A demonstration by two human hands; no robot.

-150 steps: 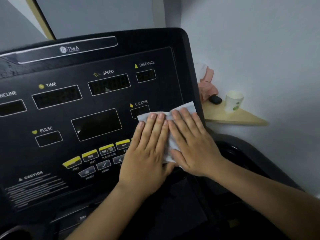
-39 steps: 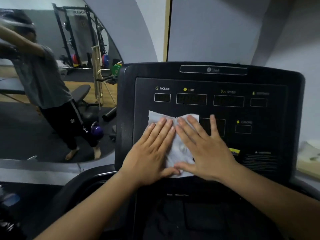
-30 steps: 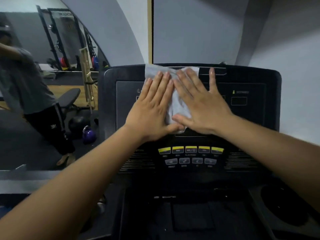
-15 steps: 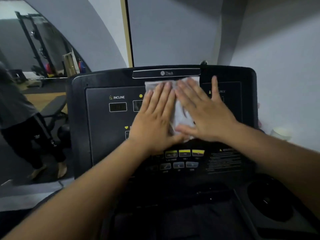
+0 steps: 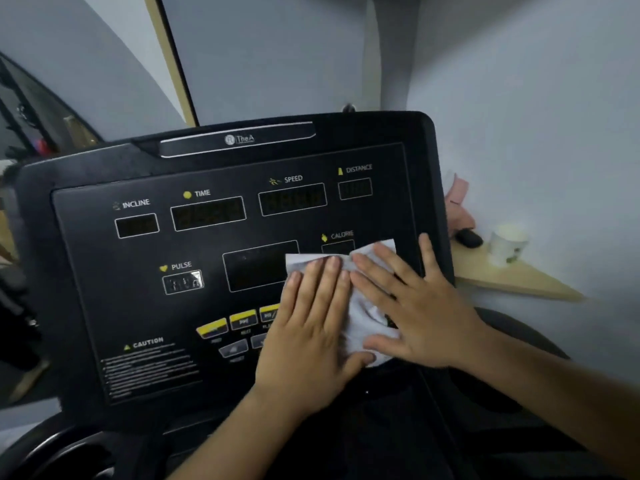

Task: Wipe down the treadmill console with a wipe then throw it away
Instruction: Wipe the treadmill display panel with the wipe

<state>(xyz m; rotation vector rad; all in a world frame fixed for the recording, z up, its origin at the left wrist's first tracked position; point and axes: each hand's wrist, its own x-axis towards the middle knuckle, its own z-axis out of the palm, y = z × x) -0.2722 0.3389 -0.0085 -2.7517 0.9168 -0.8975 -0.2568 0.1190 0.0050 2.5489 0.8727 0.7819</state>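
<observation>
Now hands (image 5: 308, 337) (image 5: 420, 311) press wipe (image 5: 356, 323) nr CALORIE (image 5: 341, 234); TheA console (image 5: 138, 306)

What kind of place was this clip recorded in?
Probably a gym or workout room: a black treadmill console with SPEED, INCLINE and PULSE readouts fills the view, and dark rack-like frames, blurred, show at the far left.

Wipe (image 5: 358, 317): sliding down the console (image 5: 138, 306) from its top edge to the lower right, below the CALORIE label (image 5: 341, 235).
Left hand (image 5: 311, 341): pressing flat, moving down over the yellow buttons (image 5: 244, 318).
Right hand (image 5: 415, 313): travelling alongside, reaching the right border.
</observation>
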